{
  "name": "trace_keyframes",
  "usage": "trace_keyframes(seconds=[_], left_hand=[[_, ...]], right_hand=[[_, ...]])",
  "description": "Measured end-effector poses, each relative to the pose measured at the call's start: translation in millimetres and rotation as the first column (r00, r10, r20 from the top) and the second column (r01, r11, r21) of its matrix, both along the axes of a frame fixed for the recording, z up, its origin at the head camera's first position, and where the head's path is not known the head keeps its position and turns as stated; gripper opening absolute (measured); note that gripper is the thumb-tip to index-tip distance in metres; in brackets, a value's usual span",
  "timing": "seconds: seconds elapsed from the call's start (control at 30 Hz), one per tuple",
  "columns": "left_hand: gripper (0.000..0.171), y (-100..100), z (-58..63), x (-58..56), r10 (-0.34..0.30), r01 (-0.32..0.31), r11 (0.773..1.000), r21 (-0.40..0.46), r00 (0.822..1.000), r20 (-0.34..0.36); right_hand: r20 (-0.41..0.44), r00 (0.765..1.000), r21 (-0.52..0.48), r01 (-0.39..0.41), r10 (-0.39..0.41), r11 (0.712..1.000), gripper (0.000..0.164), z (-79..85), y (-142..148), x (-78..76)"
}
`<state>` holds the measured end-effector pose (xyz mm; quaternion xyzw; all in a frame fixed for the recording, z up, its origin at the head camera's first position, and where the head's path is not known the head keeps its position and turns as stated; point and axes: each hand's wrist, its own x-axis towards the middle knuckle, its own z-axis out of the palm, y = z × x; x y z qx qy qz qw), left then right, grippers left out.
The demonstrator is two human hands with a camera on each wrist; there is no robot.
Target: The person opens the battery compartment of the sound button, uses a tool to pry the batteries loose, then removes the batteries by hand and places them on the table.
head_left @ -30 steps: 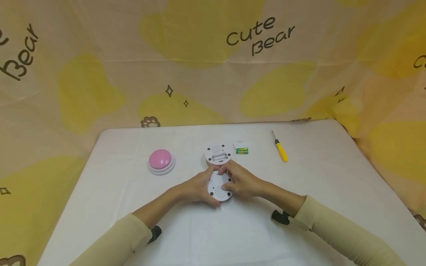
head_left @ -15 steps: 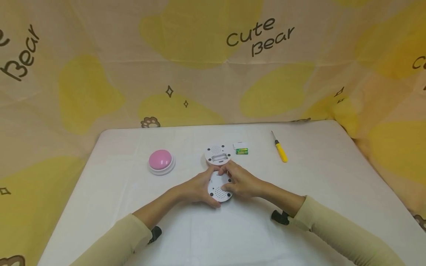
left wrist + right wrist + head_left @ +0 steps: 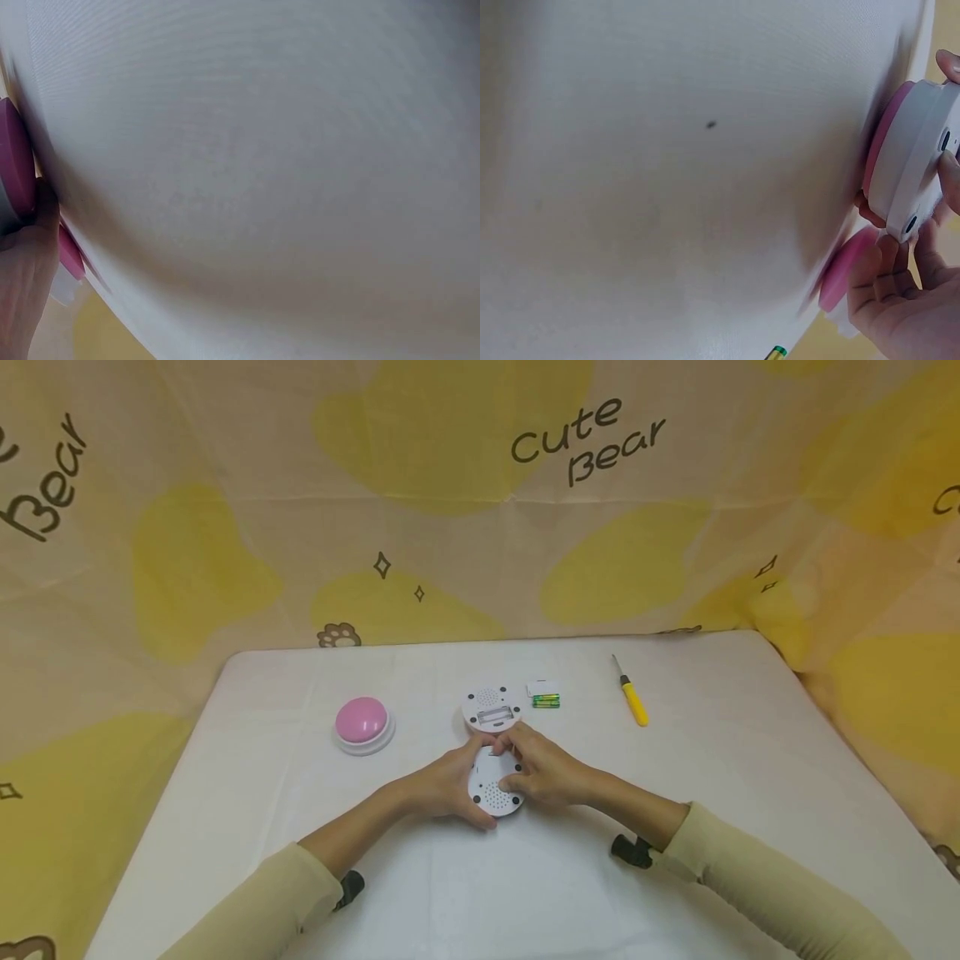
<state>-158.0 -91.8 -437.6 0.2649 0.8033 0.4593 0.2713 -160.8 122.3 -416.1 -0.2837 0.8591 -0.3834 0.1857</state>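
A round push button [image 3: 495,768] with a white base and pink dome is held upside down over the table, its speaker holes and dark feet facing up. My left hand [image 3: 446,783] grips it round the left side, thumb at the near edge. On the right, my right hand [image 3: 553,768] has its thumb on the white underside and bent fingers at the far rim. The right wrist view shows the pink dome [image 3: 885,139] facing the table. Just beyond lies a second upturned push button [image 3: 486,699], its battery slot [image 3: 495,716] uncovered and without batteries.
Green batteries [image 3: 546,701] lie beside a small white cover [image 3: 538,687] behind the right hand. A yellow-handled screwdriver [image 3: 633,702] is farther right. At left stands another pink push button [image 3: 362,720], dome up. A patterned cloth [image 3: 450,552] hangs behind the white table [image 3: 262,735].
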Motion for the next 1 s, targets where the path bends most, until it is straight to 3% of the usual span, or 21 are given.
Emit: trace_keyframes(seconds=[0.5, 0.83, 1.0], left_hand=[[0.102, -0.6, 4.6, 1.5, 0.009, -0.009, 1.0, -0.016, 1.0, 0.008], [0.101, -0.2, 3.1, 2.4, 0.008, -0.008, 1.0, -0.025, 1.0, 0.019], [0.101, -0.3, 3.1, 2.4, 0.013, -0.012, 0.999, -0.038, 1.0, 0.012]], right_hand=[[-0.057, 0.998, 0.043, 0.009, -0.007, 0.999, 0.039, 5.8, -0.6, 4.4], [-0.082, 0.994, 0.08, 0.085, -0.079, 0.993, 0.042, 3.5, -4.9, 9.8], [-0.144, 0.984, 0.086, 0.115, -0.102, 0.99, 0.042, 2.4, -6.1, 13.3]])
